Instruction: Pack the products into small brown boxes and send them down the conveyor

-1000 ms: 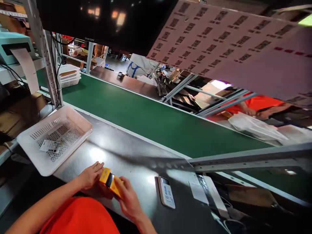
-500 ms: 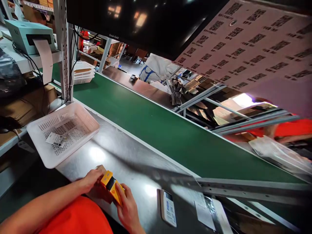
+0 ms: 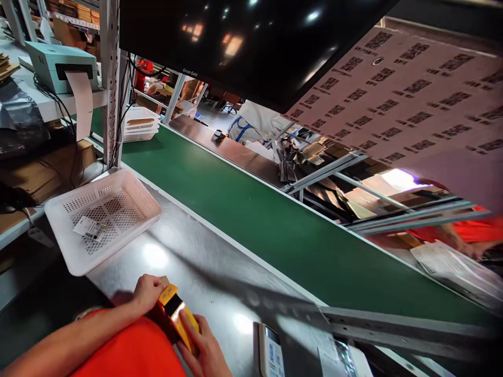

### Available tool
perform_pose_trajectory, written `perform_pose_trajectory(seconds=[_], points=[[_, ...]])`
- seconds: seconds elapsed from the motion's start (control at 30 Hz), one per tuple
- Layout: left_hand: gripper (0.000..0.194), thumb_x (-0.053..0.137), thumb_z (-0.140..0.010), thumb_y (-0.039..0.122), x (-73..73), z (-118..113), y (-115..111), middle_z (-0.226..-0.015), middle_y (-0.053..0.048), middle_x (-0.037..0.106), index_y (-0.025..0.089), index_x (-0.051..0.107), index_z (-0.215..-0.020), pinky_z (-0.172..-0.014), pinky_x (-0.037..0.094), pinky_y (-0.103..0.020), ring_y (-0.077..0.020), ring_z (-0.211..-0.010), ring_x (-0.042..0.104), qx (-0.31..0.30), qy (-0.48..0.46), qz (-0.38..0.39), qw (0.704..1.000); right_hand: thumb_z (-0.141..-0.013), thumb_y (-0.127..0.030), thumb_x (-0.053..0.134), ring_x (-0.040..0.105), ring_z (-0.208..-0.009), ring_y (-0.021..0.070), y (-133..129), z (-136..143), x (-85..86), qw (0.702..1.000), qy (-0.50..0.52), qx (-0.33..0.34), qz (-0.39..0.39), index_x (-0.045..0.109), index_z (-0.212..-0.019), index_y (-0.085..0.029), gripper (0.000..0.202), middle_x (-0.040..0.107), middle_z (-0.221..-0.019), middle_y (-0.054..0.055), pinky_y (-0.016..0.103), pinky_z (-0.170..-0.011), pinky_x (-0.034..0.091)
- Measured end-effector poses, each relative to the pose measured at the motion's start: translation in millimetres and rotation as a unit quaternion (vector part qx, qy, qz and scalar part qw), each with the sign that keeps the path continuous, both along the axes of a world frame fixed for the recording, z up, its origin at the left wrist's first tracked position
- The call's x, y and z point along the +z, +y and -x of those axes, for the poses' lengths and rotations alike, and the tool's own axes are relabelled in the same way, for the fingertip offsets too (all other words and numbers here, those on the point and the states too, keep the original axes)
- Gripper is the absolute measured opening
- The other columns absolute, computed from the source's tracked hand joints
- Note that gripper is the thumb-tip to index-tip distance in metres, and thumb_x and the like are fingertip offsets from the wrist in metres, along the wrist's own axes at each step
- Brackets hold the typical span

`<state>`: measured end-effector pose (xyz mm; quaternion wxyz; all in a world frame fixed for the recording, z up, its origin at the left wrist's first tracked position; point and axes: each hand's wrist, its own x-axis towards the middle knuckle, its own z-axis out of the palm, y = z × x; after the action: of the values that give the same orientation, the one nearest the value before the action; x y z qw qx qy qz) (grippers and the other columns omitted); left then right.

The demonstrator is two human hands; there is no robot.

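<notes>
My right hand (image 3: 206, 348) is wrapped round the lower part of a small yellow box (image 3: 184, 327) with a black band across it. The box is tilted over the metal table near my body. At its upper end, my left hand (image 3: 150, 291) is closed with the fingers curled. A bit of something tan shows at the left fingertips, mostly hidden, and I cannot tell whether it belongs to the box. To the right on the table lies a flat, pale device with a dark display (image 3: 271, 351), cut off by the lower edge.
A white perforated basket (image 3: 147, 212) holding a printed label (image 3: 89, 228) stands at the left. Beyond the table runs a green conveyor belt (image 3: 236, 193), with stacked baskets (image 3: 140, 124) on it. A label printer (image 3: 63, 68) sits upper left. A monitor (image 3: 236, 47) hangs overhead.
The yellow box and both hands have shifted slightly down in view. The tan thing at my left hand shows less than before. The camera's view has tipped upward a little.
</notes>
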<state>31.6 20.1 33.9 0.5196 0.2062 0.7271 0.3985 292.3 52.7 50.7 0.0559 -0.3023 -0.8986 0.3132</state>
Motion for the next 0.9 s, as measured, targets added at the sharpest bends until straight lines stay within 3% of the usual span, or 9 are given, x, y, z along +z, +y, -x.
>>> perform_pose_trajectory(seconds=[0.13,0.23,0.4,0.5,0.67,0.9], points=[[0.025,0.063,-0.090,0.032,-1.2,21,14,-0.071,-0.004,0.074,0.020,0.072,-0.070,-0.073,0.045,-0.032,-0.0216,-0.074,0.067,-0.007,0.088,-0.026,0.996,-0.098,-0.023,0.057,0.078,-0.094,0.0236,0,-7,3.8,0.999,-0.039,-0.018,0.024,0.047,-0.163,-0.041,0.068,0.071,-0.118,0.009,0.034,-0.088,0.066],[0.025,0.064,-0.090,0.032,-10.8,34,20,-0.066,-0.003,0.071,0.022,0.068,-0.068,-0.071,0.045,-0.031,-0.0211,-0.072,0.068,-0.022,0.107,-0.033,0.993,-0.098,-0.023,0.056,0.077,-0.092,0.0239,-8,-8,-0.5,0.998,-0.053,-0.033,0.017,0.045,-0.164,-0.041,0.069,0.071,-0.115,0.008,0.034,-0.086,0.066],[0.024,0.060,-0.094,0.037,-33.4,38,16,-0.074,-0.002,0.072,0.023,0.062,-0.074,-0.073,0.047,-0.030,-0.0213,-0.078,0.072,-0.039,0.102,-0.047,0.993,-0.098,-0.022,0.055,0.078,-0.095,0.0249,-23,-4,-16.2,0.997,-0.060,-0.045,0.019,0.038,-0.167,-0.042,0.074,0.069,-0.120,0.010,0.035,-0.087,0.066],[0.022,0.055,-0.097,0.037,-41.7,40,15,-0.074,0.000,0.070,0.024,0.059,-0.080,-0.073,0.049,-0.029,-0.0201,-0.076,0.072,-0.061,0.083,-0.063,0.993,-0.095,-0.019,0.056,0.078,-0.087,0.0245,-28,1,-28.6,0.995,-0.080,-0.061,0.013,0.040,-0.166,-0.042,0.077,0.070,-0.116,0.010,0.035,-0.081,0.066],[0.022,0.048,-0.101,0.042,-49.7,44,17,-0.064,0.003,0.065,0.026,0.055,-0.088,-0.059,0.050,-0.028,-0.0190,-0.062,0.069,-0.081,0.026,-0.058,0.995,-0.091,-0.021,0.057,0.075,-0.080,0.0241,-31,10,-44.0,0.990,-0.099,-0.096,-0.030,0.047,-0.162,-0.041,0.074,0.069,-0.111,0.008,0.035,-0.077,0.066],[0.021,0.050,-0.101,0.039,-66.3,47,12,-0.065,0.004,0.066,0.024,0.057,-0.088,-0.060,0.051,-0.026,-0.0166,-0.062,0.068,-0.071,0.004,-0.042,0.997,-0.090,-0.019,0.056,0.074,-0.083,0.0254,-26,14,-28.1,0.992,-0.097,-0.079,-0.023,0.048,-0.162,-0.040,0.076,0.067,-0.110,0.008,0.038,-0.080,0.066]])
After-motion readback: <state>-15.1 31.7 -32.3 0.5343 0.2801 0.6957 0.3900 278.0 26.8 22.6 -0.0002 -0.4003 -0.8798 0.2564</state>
